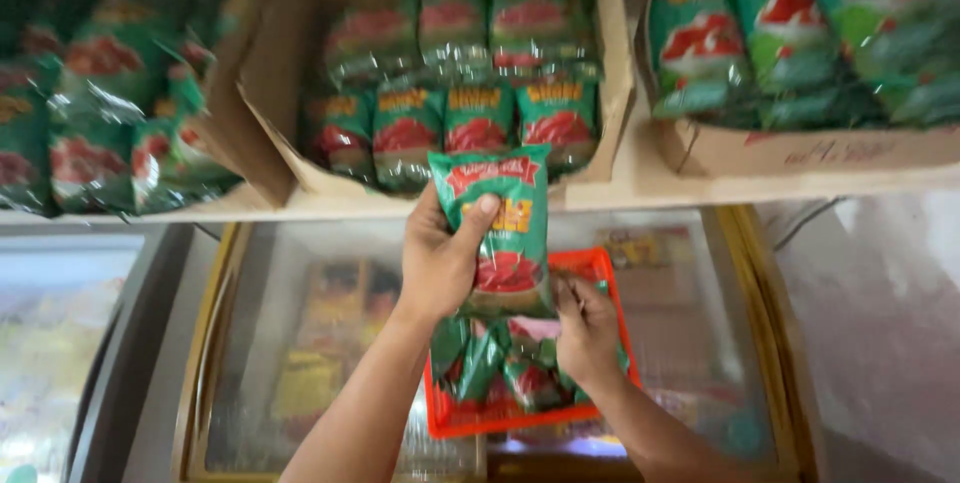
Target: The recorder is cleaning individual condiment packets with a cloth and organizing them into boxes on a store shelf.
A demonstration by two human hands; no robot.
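My left hand (440, 258) grips a green and red sachet packet (500, 228) and holds it upright just below the middle cardboard box (270, 93), thumb across the packet's front. My right hand (585, 333) is lower, fingers curled at the packet's bottom edge and over an orange plastic basket (610, 278). Inside the basket lie several more green and red packets (490, 368). The basket rests on the glass lid of a chest freezer (300, 323).
A pale shelf (640, 188) carries three open cardboard boxes full of the same green packets: one at the left (110, 93), the middle one, one at the right (800, 43). The freezer has a yellow frame (205, 343). A second glass-topped freezer (50, 343) stands at the left.
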